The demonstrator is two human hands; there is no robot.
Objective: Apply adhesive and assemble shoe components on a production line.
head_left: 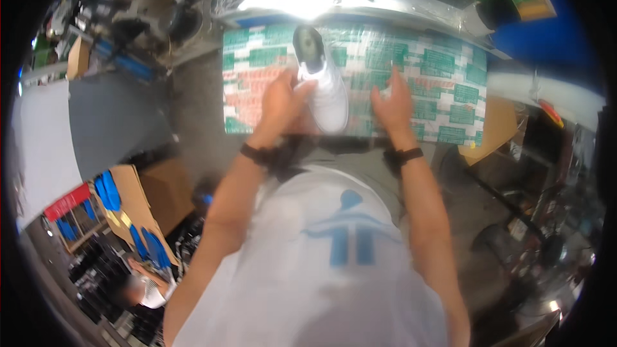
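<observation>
A white sneaker (331, 99) with a dark olive insole sits over the patterned work surface (443, 99), its toe pointing toward me. My left hand (281, 99) holds it from the left side, with the thumb across the front of the ankle opening and the other fingers partly hidden behind the shoe. To the right of the sneaker, and apart from it, my right hand (394, 104) hovers over the surface with its index finger stretched out and its thumb apart. A small pale patch shows between those fingers, too blurred to name. Each wrist wears a dark band.
Beyond the surface runs a pale bench edge (411, 5) under a bright light. A grey panel (116, 109) stands at left, above a cardboard box (164, 186) and blue pieces. Another person (151, 292) is at lower left. Cardboard (495, 125) lies at right.
</observation>
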